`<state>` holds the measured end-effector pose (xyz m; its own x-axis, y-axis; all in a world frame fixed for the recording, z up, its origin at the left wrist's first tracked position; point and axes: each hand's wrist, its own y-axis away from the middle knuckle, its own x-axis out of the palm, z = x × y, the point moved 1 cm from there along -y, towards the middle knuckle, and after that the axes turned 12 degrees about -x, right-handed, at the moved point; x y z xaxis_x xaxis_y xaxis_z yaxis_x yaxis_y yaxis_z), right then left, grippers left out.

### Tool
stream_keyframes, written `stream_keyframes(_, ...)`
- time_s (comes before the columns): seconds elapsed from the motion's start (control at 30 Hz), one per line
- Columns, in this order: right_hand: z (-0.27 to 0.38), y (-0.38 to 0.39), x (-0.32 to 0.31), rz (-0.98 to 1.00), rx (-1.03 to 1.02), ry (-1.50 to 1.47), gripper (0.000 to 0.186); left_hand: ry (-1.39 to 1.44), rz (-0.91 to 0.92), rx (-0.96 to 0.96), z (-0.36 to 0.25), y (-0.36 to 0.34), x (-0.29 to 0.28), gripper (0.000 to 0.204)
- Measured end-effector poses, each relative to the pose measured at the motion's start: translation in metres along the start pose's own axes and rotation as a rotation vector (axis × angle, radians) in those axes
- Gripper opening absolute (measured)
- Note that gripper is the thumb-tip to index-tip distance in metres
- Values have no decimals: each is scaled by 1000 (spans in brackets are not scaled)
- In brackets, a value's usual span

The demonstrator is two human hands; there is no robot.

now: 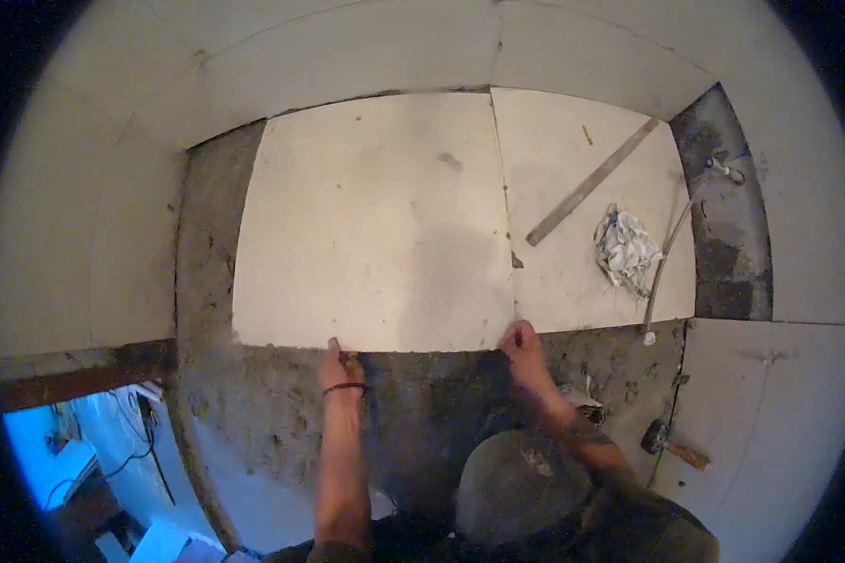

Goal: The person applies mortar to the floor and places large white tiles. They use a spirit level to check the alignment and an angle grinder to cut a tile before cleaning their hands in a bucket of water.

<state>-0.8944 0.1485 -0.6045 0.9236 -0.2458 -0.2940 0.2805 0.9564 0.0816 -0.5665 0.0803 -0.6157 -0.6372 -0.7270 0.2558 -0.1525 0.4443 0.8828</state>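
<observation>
A large pale square floor tile (376, 225) lies on a dark mortar bed (422, 403). My left hand (338, 366), with a dark band at the wrist, grips the tile's near edge toward its left corner. My right hand (524, 345) grips the same near edge at the right corner, by the joint with the neighbouring tile (591, 225). Both sets of fingers curl against the tile's edge. My knee (521, 488) fills the lower middle of the picture.
On the neighbouring tile lie a long flat wooden strip (591, 183) and a crumpled rag (626, 249). A thin hose (671, 249) runs from the wall. A hammer (671, 446) rests at lower right. Bare mortar (202, 281) borders the left; white wall tiles (347, 56) surround.
</observation>
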Motion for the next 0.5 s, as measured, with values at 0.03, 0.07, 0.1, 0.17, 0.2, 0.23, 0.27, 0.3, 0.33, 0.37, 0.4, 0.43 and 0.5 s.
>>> stream_keyframes(0.03,9,-3,-10,11,-14,25,19,-70,-36,54,-4,15,12,20)
stream_keyframes(0.07,20,-10,-13,24,-43,33,23,-57,-29,81,-15,20,12,20)
stream_keyframes(0.1,35,-17,-16,34,-70,19,23,-83,15,84,-28,24,10,19)
stream_keyframes(0.17,60,-19,-14,46,-67,-57,31,-89,32,105,-45,39,0,18)
stream_keyframes(0.2,75,-19,-14,75,-79,-62,31,-73,67,191,-54,46,4,20)
stream_keyframes(0.23,91,-25,-17,58,-13,-151,31,-42,106,275,-60,49,14,23)
stream_keyframes(0.27,109,-28,-20,53,65,-251,33,-20,163,320,-68,65,25,25)
stream_keyframes(0.3,125,-34,-25,106,56,-252,33,3,213,367,-75,79,35,27)
stream_keyframes(0.33,138,-42,-34,81,168,-257,35,32,294,374,-78,83,47,34)
stream_keyframes(0.37,149,-48,-35,70,286,-274,39,52,358,403,-88,90,50,42)
stream_keyframes(0.4,168,-53,-37,114,268,-262,39,20,450,328,-100,96,54,51)
stream_keyframes(0.43,183,-57,-38,46,266,-368,34,-13,546,250,-111,96,55,60)
stream_keyframes(0.5,202,-64,-35,27,268,-482,30,-25,688,143,-157,89,20,66)
